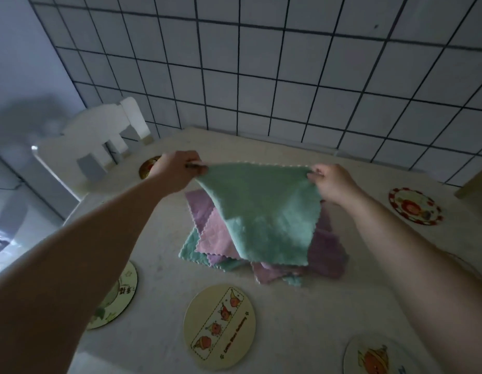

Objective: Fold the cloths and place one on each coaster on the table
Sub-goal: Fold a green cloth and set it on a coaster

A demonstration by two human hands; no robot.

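I hold a green cloth (264, 211) spread out above the table, its lower part hanging down. My left hand (177, 171) pinches its top left corner and my right hand (333, 183) pinches the top right corner. Under it lies a loose pile of pink, purple and green cloths (215, 238). Round coasters lie around the pile: one with a fruit strip (219, 326) at the front, one at the front right (374, 357), one at the front left (118, 295) partly behind my forearm, a red-rimmed one (415, 206) at the right, and one (148, 167) behind my left hand.
A white chair (99, 147) stands at the table's far left corner. The pale table (302, 306) is pushed against a white tiled wall (261, 76). A brown edge (474, 182) shows at the far right.
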